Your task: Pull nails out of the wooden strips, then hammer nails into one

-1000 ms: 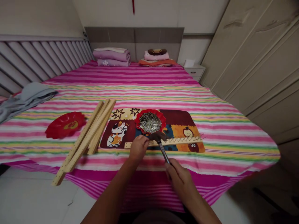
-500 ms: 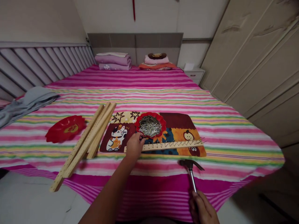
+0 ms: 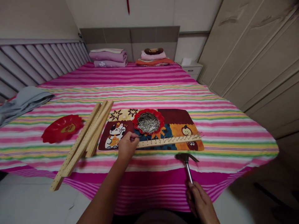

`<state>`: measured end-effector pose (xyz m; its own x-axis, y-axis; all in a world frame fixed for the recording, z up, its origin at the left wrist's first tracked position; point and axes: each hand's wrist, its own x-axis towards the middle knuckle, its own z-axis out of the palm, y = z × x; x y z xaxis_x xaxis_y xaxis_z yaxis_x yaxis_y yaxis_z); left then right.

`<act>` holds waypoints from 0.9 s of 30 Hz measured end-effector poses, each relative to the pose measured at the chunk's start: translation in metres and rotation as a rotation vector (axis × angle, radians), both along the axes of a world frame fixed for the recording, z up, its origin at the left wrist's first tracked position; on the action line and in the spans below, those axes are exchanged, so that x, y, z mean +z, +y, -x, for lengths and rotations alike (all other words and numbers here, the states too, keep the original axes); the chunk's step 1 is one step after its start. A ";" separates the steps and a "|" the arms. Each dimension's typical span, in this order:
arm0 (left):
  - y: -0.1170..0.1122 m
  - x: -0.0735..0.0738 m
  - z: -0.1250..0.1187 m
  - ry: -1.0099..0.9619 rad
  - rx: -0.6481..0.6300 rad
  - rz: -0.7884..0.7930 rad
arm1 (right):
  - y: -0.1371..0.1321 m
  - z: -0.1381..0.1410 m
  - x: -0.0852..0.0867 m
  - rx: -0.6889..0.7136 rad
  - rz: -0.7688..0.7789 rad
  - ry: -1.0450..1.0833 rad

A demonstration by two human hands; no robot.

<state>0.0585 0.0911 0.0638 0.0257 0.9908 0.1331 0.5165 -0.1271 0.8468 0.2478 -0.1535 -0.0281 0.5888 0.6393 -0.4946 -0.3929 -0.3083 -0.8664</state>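
Note:
My left hand [image 3: 126, 145] pinches a thin nail [image 3: 137, 136] just above the left end of a wooden strip [image 3: 168, 141] that lies on a cartoon mat [image 3: 175, 116] and carries a row of nails. My right hand [image 3: 198, 202] is closed round the handle of a hammer [image 3: 187, 161], whose head rests on the striped bedspread [image 3: 149, 87] in front of the strip. A red dish full of nails [image 3: 148, 122] sits on the mat just behind my left hand.
A bundle of wooden strips [image 3: 86, 140] lies diagonally at the left, reaching past the bed edge. An empty red dish [image 3: 62, 128] sits further left, with grey cloth [image 3: 23, 101] behind it. Folded bedding [image 3: 108, 57] lies at the headboard. Wardrobe doors [image 3: 257, 56] stand on the right.
My right hand pulled the hammer away from the strip and down to the right, onto the bedspread. My left hand went to the nail dish and came back with a nail.

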 end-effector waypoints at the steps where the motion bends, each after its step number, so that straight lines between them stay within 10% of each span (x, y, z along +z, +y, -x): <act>1: -0.001 -0.001 0.001 -0.056 0.006 0.052 | 0.000 -0.001 -0.002 -0.009 0.012 0.005; 8: -0.003 0.000 0.002 -0.498 0.003 0.322 | 0.002 -0.002 -0.011 -0.004 0.044 0.038; 27: 0.023 0.012 -0.017 -0.528 0.039 0.200 | 0.003 -0.003 -0.007 0.028 0.047 0.063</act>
<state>0.0752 0.1139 0.0756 -0.0309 0.9969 -0.0723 0.0175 0.0729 0.9972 0.2510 -0.1506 -0.0352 0.5378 0.6305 -0.5597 -0.4367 -0.3596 -0.8246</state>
